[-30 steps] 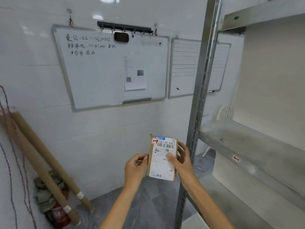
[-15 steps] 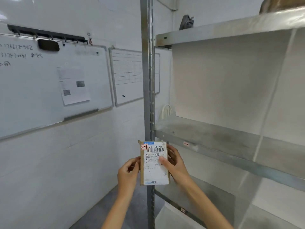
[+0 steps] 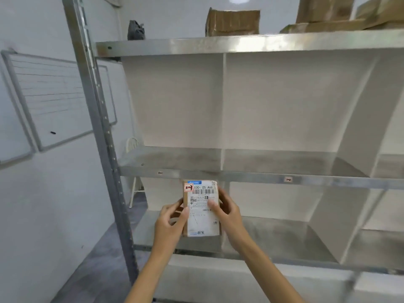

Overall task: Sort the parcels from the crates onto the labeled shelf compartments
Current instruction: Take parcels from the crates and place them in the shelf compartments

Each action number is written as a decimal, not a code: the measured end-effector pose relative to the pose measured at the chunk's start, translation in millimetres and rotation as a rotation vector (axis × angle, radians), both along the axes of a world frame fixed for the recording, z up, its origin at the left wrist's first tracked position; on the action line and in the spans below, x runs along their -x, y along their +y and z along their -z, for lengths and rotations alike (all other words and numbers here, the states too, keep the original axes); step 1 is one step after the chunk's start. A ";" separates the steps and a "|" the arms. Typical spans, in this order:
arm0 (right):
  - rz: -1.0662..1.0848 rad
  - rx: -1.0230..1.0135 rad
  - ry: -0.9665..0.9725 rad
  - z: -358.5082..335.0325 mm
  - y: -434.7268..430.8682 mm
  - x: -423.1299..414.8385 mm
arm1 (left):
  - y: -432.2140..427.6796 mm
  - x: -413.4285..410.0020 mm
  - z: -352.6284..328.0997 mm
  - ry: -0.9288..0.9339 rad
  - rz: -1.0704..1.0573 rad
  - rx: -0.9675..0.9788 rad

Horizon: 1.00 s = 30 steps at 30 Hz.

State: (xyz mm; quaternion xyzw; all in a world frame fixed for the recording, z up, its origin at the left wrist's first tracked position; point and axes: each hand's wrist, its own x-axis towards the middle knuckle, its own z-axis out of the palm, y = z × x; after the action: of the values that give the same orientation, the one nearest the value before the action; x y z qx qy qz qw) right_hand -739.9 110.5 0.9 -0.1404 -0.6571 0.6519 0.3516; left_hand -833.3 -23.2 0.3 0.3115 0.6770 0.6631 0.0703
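The parcel (label outward) is being brought before the shelf at twelve o'clock. Its edges are being pinched by the left hand and right hand.

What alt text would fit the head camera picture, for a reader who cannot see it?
A left hand and a right hand hold a small labelled parcel upright before a metal shelf with white dividers. Cardboard boxes sit on its top level; a whiteboard hangs on the wall at left.

"530- D5 A68" on parcel label
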 end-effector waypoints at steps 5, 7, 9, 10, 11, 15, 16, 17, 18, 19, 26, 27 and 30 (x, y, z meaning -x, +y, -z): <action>0.253 -0.024 0.007 -12.9 38.1 -105.7 | 60.9 -81.4 -14.3 0.036 0.193 -0.011; 0.353 -0.057 -0.011 -17.7 54.6 -148.2 | 85.1 -116.1 -18.5 0.048 0.260 -0.025; 0.453 -0.079 -0.026 -20.3 72.8 -192.6 | 109.0 -153.8 -24.0 0.067 0.319 -0.037; 0.489 -0.079 -0.027 -21.0 78.4 -208.5 | 117.9 -167.2 -26.0 0.079 0.338 -0.035; 0.519 -0.083 -0.026 -20.2 86.7 -232.1 | 128.6 -188.0 -29.2 0.090 0.364 -0.035; 0.600 -0.071 -0.016 -22.7 114.0 -319.9 | 167.0 -267.2 -38.4 0.097 0.431 -0.038; 0.616 -0.076 -0.009 -24.8 120.3 -340.7 | 175.7 -286.8 -40.1 0.088 0.442 -0.042; 0.624 -0.085 0.000 -26.9 126.1 -360.2 | 183.6 -305.0 -41.8 0.080 0.460 -0.047; 0.629 -0.093 0.014 -28.7 131.6 -378.5 | 191.7 -322.5 -42.7 0.077 0.481 -0.052; 0.631 -0.098 0.028 -30.6 135.9 -396.0 | 199.5 -339.3 -43.2 0.080 0.494 -0.055; 0.642 -0.091 0.047 -39.3 166.5 -471.9 | 247.7 -420.9 -46.4 0.074 0.534 -0.070; 0.646 -0.101 0.049 -40.5 174.6 -477.9 | 256.9 -427.1 -47.6 0.088 0.535 -0.074; 0.663 -0.164 0.064 -48.2 204.4 -491.6 | 288.1 -440.8 -53.6 0.110 0.535 -0.106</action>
State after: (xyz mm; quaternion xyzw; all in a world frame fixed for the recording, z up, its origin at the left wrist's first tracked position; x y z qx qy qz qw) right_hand -248.3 314.9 49.0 -0.2970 -0.6144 0.4512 0.5751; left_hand -392.5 264.8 53.9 0.5179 0.5379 0.6375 0.1898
